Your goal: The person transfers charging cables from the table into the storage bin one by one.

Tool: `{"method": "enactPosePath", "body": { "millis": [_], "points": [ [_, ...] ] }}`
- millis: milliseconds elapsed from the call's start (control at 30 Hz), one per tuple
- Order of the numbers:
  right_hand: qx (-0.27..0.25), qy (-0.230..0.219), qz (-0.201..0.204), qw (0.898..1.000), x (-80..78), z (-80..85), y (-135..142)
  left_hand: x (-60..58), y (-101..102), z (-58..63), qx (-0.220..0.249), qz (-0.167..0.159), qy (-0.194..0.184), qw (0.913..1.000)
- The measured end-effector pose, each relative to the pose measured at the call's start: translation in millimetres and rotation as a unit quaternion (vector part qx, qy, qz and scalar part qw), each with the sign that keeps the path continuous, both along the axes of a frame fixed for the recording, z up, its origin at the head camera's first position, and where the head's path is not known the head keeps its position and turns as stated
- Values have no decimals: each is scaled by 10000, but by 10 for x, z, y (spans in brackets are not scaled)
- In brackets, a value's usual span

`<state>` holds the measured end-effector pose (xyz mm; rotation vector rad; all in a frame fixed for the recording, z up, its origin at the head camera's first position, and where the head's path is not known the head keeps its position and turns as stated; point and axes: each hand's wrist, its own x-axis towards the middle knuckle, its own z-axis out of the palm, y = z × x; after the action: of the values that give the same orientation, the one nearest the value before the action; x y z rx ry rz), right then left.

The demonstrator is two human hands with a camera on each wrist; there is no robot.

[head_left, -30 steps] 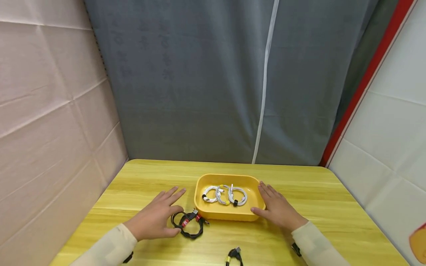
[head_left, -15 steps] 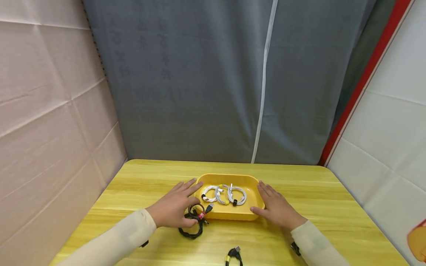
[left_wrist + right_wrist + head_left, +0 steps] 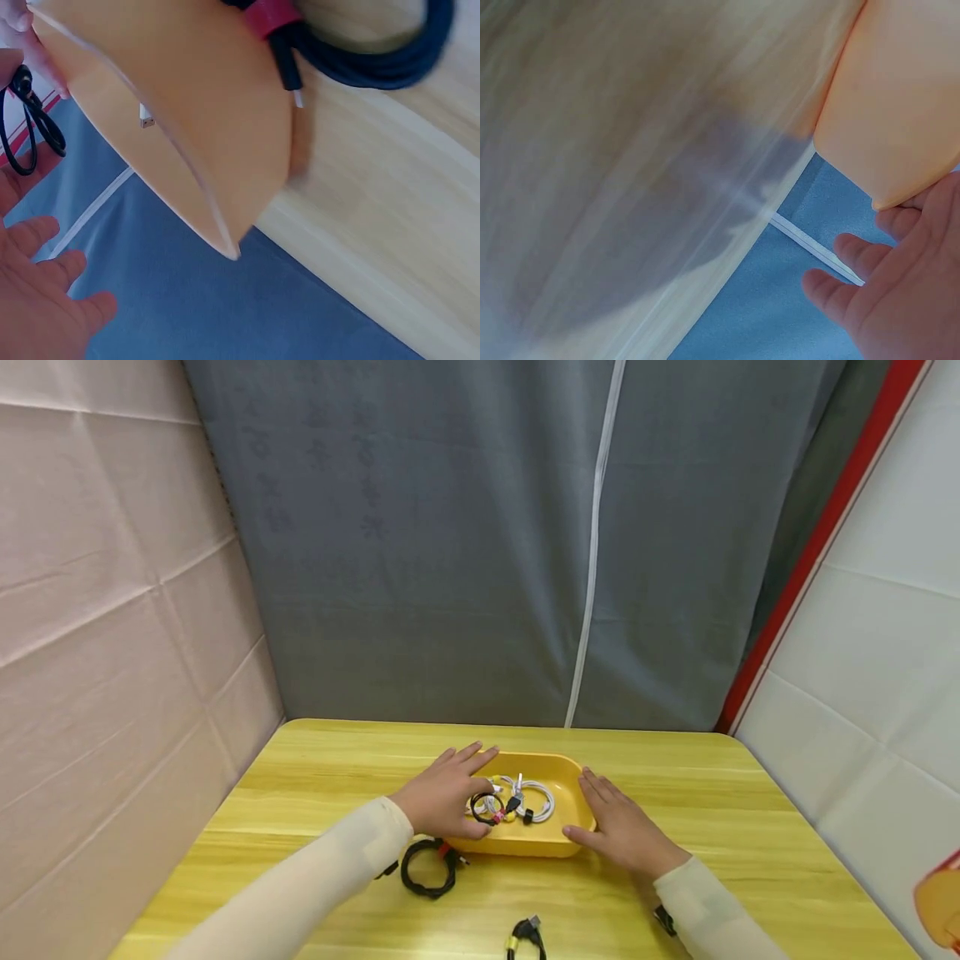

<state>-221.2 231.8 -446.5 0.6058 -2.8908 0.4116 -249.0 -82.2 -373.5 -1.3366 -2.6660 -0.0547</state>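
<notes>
- Behind the desk (image 3: 675,797) we see a grey-blue curtain (image 3: 420,568), softly creased, with a white strip (image 3: 594,552) running down it; a pale, fold-marked sheet (image 3: 120,627) covers the left side, and a white one edged by a red band (image 3: 832,531) the right.
- The desk is yellowish, streaked with wood grain, its far corners rounded.
- The small cable (image 3: 499,816) is thin, black and smooth, wound into a little loop, with a pink tie and a dark plug (image 3: 513,805).
- We find it above the left part of the tray (image 3: 525,847); whether it touches the white coils (image 3: 551,806) we cannot tell.
- The left grip (image 3: 447,797) pinches it between thumb and forefinger, the remaining fingers fanned out.
- The right grip (image 3: 622,827) rests at the tray's right end, fingers extended along the rim and thumb at the near corner.
- The tray is a yellow rounded rectangle, smooth-walled and plastic-looking; in it we see the white coils overlapping, bound with yellow and black ties.
- The thick coil (image 3: 453,870), black and red-tied, lies on the desk just before the tray's near left corner.
- Nearest us, the front cable (image 3: 528,932), black with a yellow tie, is cut off by the lower edge.
</notes>
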Motion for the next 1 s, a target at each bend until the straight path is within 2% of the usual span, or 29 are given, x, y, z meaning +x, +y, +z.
{"method": "enactPosePath", "body": {
  "millis": [133,367,1000],
  "points": [
    [-48,-3,-11,10000,13,-8,-2,-48,178,-37,-157,93,-25,9998],
    [-173,48,15,9998,22,3,-25,-102,452,-78,-336,32,-57,9994],
    [-213,-79,66,9997,42,-4,-32,-203,905,-126,-963,-91,-317,9948]
  ]
}}
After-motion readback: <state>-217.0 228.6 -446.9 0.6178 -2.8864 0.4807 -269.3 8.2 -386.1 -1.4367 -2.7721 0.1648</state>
